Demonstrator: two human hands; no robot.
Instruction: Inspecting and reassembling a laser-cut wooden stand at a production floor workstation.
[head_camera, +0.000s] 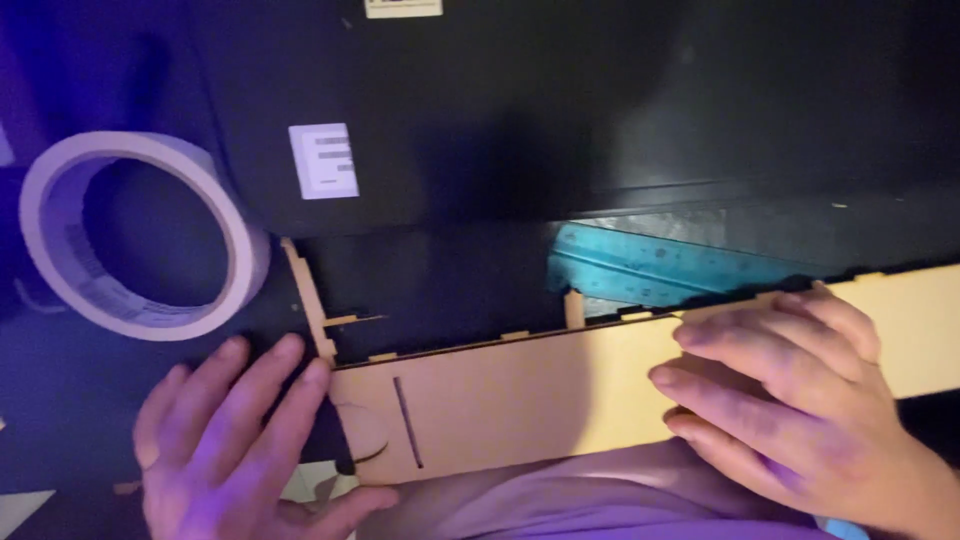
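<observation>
Both hands lay flat, fingers spread, gripping nothing: the left hand (235, 440) pressed the corner of a laser-cut wooden panel (520, 400), the right hand (790, 400) rested on its upper edge. Nearby stood a roll of masking tape (140, 235) and a teal cutting mat (660, 265).

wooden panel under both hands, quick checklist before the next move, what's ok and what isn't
1. Right hand flat on the wooden panel: ok.
2. Left hand at the panel's left end, fingertips by the upright notched strip: ok.
3. Strip seated in the panel's corner: cannot tell, too dark.
4. Tape roll apart from the panel: ok.
5. Teal cutting mat flat behind the panel: cannot tell, mostly hidden.
</observation>
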